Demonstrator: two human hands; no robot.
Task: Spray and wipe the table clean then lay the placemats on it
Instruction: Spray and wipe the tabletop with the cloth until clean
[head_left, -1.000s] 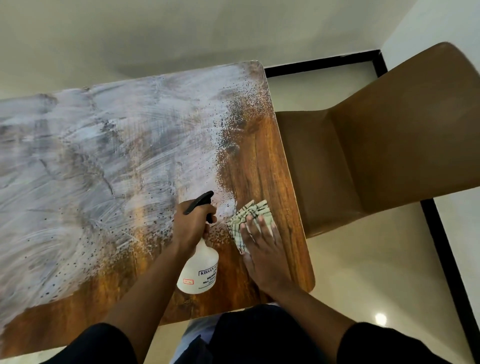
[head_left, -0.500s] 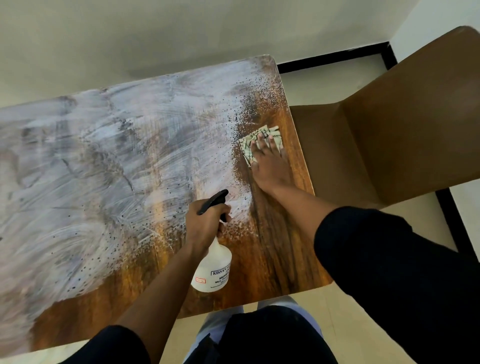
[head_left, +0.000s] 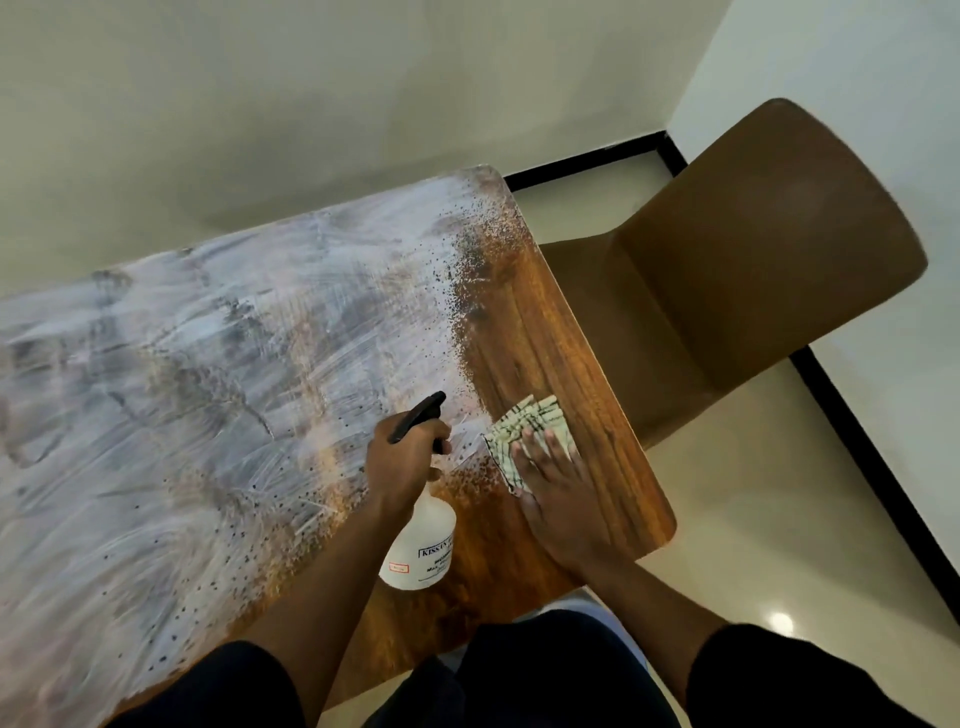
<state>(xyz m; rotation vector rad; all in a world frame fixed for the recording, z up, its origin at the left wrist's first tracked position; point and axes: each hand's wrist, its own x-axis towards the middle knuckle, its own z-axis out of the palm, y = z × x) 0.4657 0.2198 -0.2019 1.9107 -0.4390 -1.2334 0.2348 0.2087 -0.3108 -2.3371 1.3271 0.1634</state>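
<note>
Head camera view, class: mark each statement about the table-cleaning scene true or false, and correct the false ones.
1. The left hand grips the white plastic spray bottle with the black trigger. True.
2. The right hand presses flat on the checked folded cloth. True.
3. The brown wooden table is fully wiped clean. False: white smears cover most of it; only the right end looks clear.
4. Placemats lie on the table. False: none are visible.
5. A brown chair stands at the table's right end. True.

A brown wood-grain table (head_left: 550, 332) streaked with white film; a checked cream-and-dark cloth (head_left: 524, 423); a white spray bottle (head_left: 423, 545) with black trigger.
</note>
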